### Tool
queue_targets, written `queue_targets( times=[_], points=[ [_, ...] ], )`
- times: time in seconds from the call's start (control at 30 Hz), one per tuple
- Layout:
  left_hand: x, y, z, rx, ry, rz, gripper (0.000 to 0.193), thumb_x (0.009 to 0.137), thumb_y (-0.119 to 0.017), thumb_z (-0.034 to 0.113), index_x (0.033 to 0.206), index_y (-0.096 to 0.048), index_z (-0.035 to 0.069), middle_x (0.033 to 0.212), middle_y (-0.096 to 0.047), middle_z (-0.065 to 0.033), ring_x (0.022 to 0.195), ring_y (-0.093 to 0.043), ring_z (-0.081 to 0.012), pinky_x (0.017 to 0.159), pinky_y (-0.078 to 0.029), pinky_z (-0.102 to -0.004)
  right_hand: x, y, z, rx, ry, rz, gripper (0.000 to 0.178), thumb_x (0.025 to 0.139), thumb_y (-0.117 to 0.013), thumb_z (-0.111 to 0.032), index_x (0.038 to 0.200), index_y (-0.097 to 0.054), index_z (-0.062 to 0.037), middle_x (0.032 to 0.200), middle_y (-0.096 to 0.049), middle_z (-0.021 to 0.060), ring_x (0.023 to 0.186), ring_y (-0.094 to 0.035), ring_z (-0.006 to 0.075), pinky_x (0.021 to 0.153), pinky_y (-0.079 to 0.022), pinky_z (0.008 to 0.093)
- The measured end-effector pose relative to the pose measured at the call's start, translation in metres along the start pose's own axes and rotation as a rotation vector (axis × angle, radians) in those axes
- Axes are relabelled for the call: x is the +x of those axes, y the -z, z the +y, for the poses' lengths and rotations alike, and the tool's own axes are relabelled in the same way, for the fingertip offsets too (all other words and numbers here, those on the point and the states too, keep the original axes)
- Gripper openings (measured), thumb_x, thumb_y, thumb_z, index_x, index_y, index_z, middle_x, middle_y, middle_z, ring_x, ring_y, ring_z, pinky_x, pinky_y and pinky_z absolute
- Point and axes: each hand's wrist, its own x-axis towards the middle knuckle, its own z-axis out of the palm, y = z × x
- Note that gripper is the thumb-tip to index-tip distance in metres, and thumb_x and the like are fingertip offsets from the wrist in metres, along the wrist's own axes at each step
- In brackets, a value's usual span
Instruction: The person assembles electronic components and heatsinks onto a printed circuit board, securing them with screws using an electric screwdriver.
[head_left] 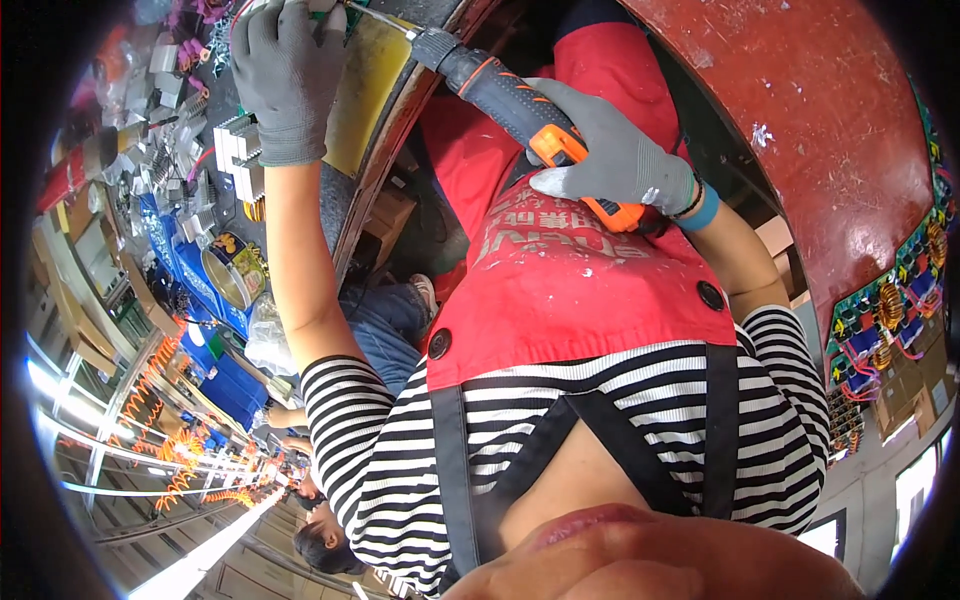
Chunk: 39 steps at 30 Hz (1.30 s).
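Note:
A black and orange cordless screwdriver (500, 95) lies across my lap, with my gloved right hand (620, 150) closed round its orange-trimmed body. Its long thin bit (385, 18) reaches up and left toward my other hand. At the upper left, over the bench, my gloved left hand (285, 85) has its fingers bent. The top edge of the picture cuts off the fingertips, so what they grip cannot be made out. A bit of green shows beside the thumb. Right under the bit lies a yellow sheet (370, 90), and silver finned metal blocks (238, 150) stand beside my left wrist.
More metal parts (170, 85) and a round tape roll (225, 278) crowd the bench on the left. A red tabletop (800, 90) curves along the right, with circuit boards bearing copper coils (890, 310) at its edge. Another person (330, 540) and orange coiled hoses (160, 370) are at lower left.

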Motion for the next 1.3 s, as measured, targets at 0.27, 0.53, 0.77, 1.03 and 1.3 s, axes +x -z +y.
queue_targets(
  times=[0.27,0.53,0.77,1.03,1.3],
  points=[
    [-0.005,-0.005,-0.005,0.010,-0.030,0.002,0.040,0.075,-0.078,0.035,0.109,-0.068,0.015,0.094,-0.064,-0.0073,0.090,-0.063,-0.0278,0.075,-0.053,-0.0386,0.003,0.000,0.005,-0.043,0.004,0.013,0.084,0.068,-0.079,-0.014,0.140,-0.038,-0.0011,0.091,-0.061,0.0074,0.078,-0.059,0.0135,0.073,-0.052,0.0289],
    [-0.006,-0.004,-0.005,0.056,-0.064,0.026,0.040,0.075,-0.077,0.037,0.107,-0.068,0.014,0.093,-0.064,-0.0061,0.087,-0.063,-0.0267,0.074,-0.054,-0.0369,0.003,0.000,0.008,-0.070,0.035,0.034,0.083,0.068,-0.079,-0.013,0.140,-0.039,-0.0011,0.092,-0.061,0.0072,0.078,-0.060,0.0138,0.073,-0.052,0.0291],
    [-0.006,-0.005,-0.008,0.088,-0.130,0.072,0.040,0.076,-0.077,0.040,0.106,-0.068,0.015,0.092,-0.065,-0.0035,0.084,-0.064,-0.0240,0.072,-0.054,-0.0350,0.003,-0.001,0.004,0.011,0.053,0.029,0.081,0.069,-0.078,-0.011,0.140,-0.039,-0.0004,0.092,-0.061,0.0066,0.078,-0.060,0.0129,0.073,-0.053,0.0287],
    [-0.002,-0.002,-0.008,0.079,-0.179,0.085,0.040,0.077,-0.078,0.038,0.107,-0.068,0.014,0.092,-0.065,-0.0027,0.085,-0.064,-0.0226,0.071,-0.055,-0.0329,0.003,-0.008,-0.003,0.075,-0.020,0.026,0.078,0.069,-0.078,-0.009,0.138,-0.041,-0.0011,0.089,-0.061,0.0063,0.079,-0.061,0.0127,0.073,-0.053,0.0292],
    [-0.001,-0.001,-0.004,0.095,-0.169,0.097,0.038,0.075,-0.080,0.034,0.105,-0.068,0.013,0.092,-0.066,-0.0033,0.084,-0.065,-0.0221,0.072,-0.055,-0.0324,0.006,-0.009,-0.010,0.079,-0.067,0.014,0.072,0.070,-0.075,-0.009,0.134,-0.044,-0.0010,0.088,-0.061,0.0058,0.078,-0.060,0.0127,0.071,-0.053,0.0289]
  ],
)
